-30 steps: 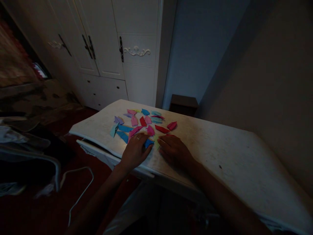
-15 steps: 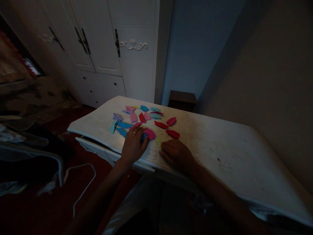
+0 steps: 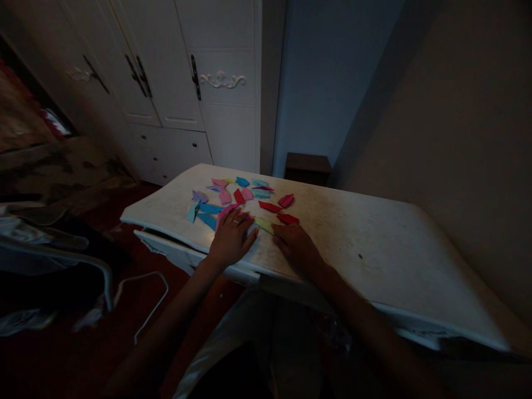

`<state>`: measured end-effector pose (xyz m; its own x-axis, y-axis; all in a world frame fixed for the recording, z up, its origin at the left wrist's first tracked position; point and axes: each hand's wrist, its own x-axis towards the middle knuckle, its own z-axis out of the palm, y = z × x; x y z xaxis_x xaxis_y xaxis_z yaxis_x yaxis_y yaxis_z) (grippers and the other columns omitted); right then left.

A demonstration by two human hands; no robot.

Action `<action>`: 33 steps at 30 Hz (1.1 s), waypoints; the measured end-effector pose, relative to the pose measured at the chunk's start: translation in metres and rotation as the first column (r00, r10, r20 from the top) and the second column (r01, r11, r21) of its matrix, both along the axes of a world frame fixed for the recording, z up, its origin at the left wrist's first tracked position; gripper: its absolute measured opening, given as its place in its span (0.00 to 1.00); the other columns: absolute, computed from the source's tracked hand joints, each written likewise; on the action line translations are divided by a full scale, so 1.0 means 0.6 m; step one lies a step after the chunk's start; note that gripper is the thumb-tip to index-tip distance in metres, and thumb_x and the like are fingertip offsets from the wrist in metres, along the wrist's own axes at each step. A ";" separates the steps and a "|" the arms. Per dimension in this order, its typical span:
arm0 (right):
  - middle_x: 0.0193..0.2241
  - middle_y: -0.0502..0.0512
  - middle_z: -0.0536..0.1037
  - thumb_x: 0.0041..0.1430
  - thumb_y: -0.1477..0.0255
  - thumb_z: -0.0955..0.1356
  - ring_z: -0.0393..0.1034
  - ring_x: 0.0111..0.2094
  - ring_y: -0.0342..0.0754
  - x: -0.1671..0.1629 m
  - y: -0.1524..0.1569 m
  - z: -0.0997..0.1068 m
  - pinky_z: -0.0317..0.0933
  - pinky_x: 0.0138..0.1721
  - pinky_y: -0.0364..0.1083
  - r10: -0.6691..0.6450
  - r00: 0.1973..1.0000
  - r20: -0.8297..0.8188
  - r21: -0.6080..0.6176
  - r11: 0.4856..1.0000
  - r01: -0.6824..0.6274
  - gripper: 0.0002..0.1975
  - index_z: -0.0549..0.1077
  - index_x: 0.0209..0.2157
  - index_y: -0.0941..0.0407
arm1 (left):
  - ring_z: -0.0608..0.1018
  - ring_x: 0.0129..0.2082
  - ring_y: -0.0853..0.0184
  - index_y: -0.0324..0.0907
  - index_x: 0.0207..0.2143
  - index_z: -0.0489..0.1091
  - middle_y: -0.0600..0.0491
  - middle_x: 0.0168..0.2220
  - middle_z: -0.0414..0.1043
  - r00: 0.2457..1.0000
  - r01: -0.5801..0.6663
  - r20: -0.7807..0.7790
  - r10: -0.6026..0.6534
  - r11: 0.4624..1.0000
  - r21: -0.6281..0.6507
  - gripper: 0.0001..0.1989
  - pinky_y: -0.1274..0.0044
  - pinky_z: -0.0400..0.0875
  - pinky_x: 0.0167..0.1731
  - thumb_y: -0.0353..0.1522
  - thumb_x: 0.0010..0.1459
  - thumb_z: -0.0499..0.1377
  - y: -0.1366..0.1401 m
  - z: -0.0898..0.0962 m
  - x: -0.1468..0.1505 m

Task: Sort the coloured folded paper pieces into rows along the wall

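Several folded paper pieces in many colours lie on a white table (image 3: 336,238). My left hand (image 3: 231,237), with a ring on one finger, rests with fingers spread over the near pieces. Part of a pink folded paper (image 3: 228,209) shows beyond its fingers. Between my hands lies a yellow-green folded paper (image 3: 262,224), its right end pinched by the fingers of my right hand (image 3: 294,244); its left end is close to my left fingertips. Just beyond my right hand is a red folded paper (image 3: 287,219). Blue folded papers (image 3: 210,208) lie left of my left hand.
A drawer (image 3: 199,259) under the table's front edge stands slightly out. Behind the table are a white wardrobe (image 3: 233,127) and a small brown cabinet (image 3: 307,163). At left, a metal chair frame (image 3: 100,266) and a white cable (image 3: 155,302) are near the red floor.
The yellow-green paper and my right hand have moved forward, and the paper now lies more sideways. My left hand has shifted slightly, covering the magenta piece that showed beside it. The view has turned a little.
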<state>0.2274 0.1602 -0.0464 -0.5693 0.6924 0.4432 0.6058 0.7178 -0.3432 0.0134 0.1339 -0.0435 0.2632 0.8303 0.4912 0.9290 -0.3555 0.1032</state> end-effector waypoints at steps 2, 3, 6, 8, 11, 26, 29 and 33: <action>0.50 0.64 0.76 0.60 0.74 0.67 0.67 0.54 0.54 -0.005 0.007 0.004 0.58 0.57 0.55 -0.022 1.000 0.012 -0.031 0.999 0.022 0.19 0.71 0.53 0.61 | 0.62 0.62 0.53 0.39 0.52 0.71 0.45 0.55 0.71 1.000 0.003 -0.008 -0.003 1.000 -0.018 0.20 0.58 0.55 0.62 0.40 0.64 0.52 0.000 0.002 0.001; 0.50 0.64 0.76 0.60 0.73 0.68 0.66 0.55 0.55 -0.009 0.010 0.007 0.57 0.57 0.55 -0.035 0.999 0.028 -0.045 0.998 0.036 0.19 0.71 0.53 0.61 | 0.62 0.63 0.53 0.39 0.52 0.71 0.45 0.55 0.71 1.000 0.009 -0.008 -0.009 1.000 -0.027 0.20 0.59 0.55 0.62 0.41 0.64 0.52 -0.001 0.003 0.001; 0.51 0.64 0.75 0.62 0.72 0.66 0.66 0.54 0.53 -0.021 0.016 0.018 0.58 0.56 0.52 -0.073 0.992 0.102 -0.073 0.994 0.081 0.18 0.72 0.53 0.61 | 0.62 0.63 0.54 0.38 0.52 0.70 0.46 0.55 0.71 1.000 0.012 -0.004 -0.012 0.999 -0.046 0.21 0.60 0.55 0.62 0.40 0.64 0.51 -0.002 0.006 0.001; 0.49 0.64 0.76 0.63 0.73 0.64 0.68 0.53 0.52 -0.027 0.016 0.026 0.60 0.54 0.49 -0.091 0.980 0.177 -0.065 0.992 0.104 0.15 0.72 0.51 0.61 | 0.62 0.63 0.53 0.37 0.53 0.69 0.45 0.55 0.71 1.000 0.000 -0.012 0.000 0.999 -0.051 0.21 0.59 0.55 0.62 0.40 0.64 0.51 -0.002 0.006 0.001; 0.47 0.65 0.76 0.64 0.74 0.63 0.68 0.52 0.53 -0.028 0.011 0.035 0.62 0.52 0.49 -0.130 0.950 0.283 -0.002 0.991 0.136 0.13 0.74 0.47 0.61 | 0.62 0.63 0.53 0.38 0.53 0.69 0.44 0.55 0.71 0.999 -0.027 -0.025 0.026 0.998 -0.057 0.21 0.58 0.53 0.62 0.40 0.64 0.51 -0.001 0.005 0.001; 0.36 0.55 0.79 0.62 0.70 0.62 0.73 0.29 0.45 0.127 0.042 0.049 0.66 0.35 0.46 -0.203 0.941 -0.271 -0.151 0.974 0.166 0.13 0.77 0.41 0.56 | 0.61 0.62 0.51 0.40 0.47 0.70 0.42 0.55 0.69 0.998 0.025 0.049 -0.030 0.994 0.104 0.15 0.54 0.53 0.61 0.37 0.62 0.53 -0.005 0.005 -0.004; 0.31 0.53 0.77 0.61 0.66 0.62 0.70 0.26 0.44 0.208 0.062 0.063 0.65 0.33 0.45 -0.284 0.898 -0.336 -0.162 0.957 0.242 0.15 0.77 0.42 0.56 | 0.66 0.60 0.54 0.42 0.46 0.70 0.43 0.53 0.71 0.982 0.131 0.115 -0.149 0.980 0.152 0.12 0.56 0.59 0.59 0.34 0.62 0.53 -0.004 0.003 0.003; 0.22 0.50 0.72 0.58 0.62 0.63 0.64 0.22 0.42 0.333 0.100 0.067 0.60 0.26 0.43 -0.512 0.765 -0.391 -0.314 0.855 0.412 0.18 0.77 0.41 0.59 | 0.74 0.52 0.58 0.44 0.53 0.65 0.45 0.52 0.72 0.892 0.233 0.362 -0.270 0.962 0.143 0.17 0.63 0.70 0.52 0.36 0.62 0.54 -0.007 0.024 0.062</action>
<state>0.4271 0.2199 -0.0060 0.0694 0.9187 0.3887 0.5893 0.2767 -0.7591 0.0505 0.1297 -0.0293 0.2378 0.7063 0.6668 0.7060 -0.5972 0.3808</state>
